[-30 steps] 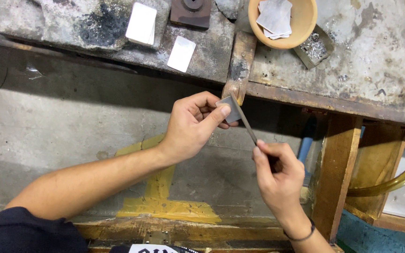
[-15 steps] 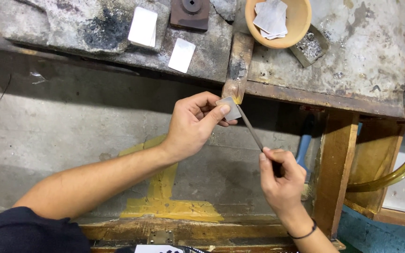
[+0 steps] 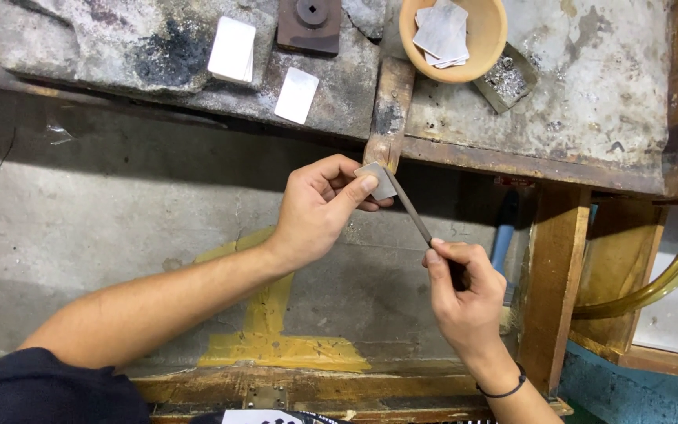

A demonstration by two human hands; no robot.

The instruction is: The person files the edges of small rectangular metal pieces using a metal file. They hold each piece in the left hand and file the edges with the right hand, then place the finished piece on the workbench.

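Since the earlier pictures the right hand (image 3: pixel 464 302) has drawn a little down and back toward the body, and the file (image 3: pixel 411 210) with it, so more of the blade now shows between the two hands; the left hand (image 3: pixel 319 208) sits much where it was, against the wooden peg.

The small grey metal plate (image 3: pixel 378 180) is pinched between the left thumb and fingertips, closed tight on it, held against the lower end of the wooden peg (image 3: pixel 390 118) that juts from the worktop (image 3: pixel 590 94) edge. The file's far tip touches the plate's right edge. Its long axis runs slantwise from there down and to the right, into the right hand, whose fingers are curled shut around the handle end with the forefinger laid along it. So the plate lies up and to the left of the right hand, at the file's far end; the left hand is the nearer one, already on it.

Beyond the left hand, on the worktop, stand a tan bowl (image 3: pixel 455 35) of similar plates, two white cards (image 3: pixel 233 49) and a dark square block (image 3: pixel 310 23).
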